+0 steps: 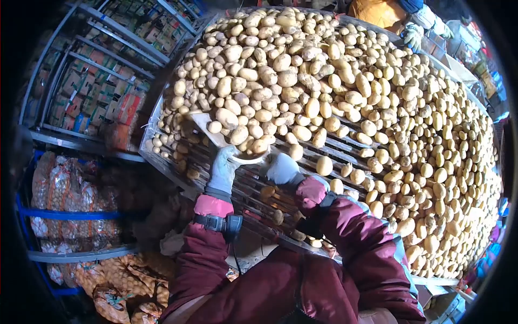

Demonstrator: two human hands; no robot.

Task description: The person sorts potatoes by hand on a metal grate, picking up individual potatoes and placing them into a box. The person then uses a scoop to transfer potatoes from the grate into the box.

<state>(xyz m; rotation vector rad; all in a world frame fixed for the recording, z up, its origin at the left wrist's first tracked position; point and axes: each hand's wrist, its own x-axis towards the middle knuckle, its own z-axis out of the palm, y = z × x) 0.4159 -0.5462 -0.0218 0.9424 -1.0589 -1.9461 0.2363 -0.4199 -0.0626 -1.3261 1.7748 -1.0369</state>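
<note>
Slatted metal sorting table [348, 148], heaped with tan potatoes [334, 70]. Shelved cartons [91, 92] and mesh sacks [59, 189] to the left.

Left hand [222, 170] and right hand [281, 168], both in pale gloves, fingers clamped on the near rim of a pale shallow plastic scoop [200, 123]. It sits at the heap's foot, carrying roughly 8 potatoes.

Risk: uneven lift between the 2 hands tilts it, and the load likely rolls off through the bare slats.
</note>
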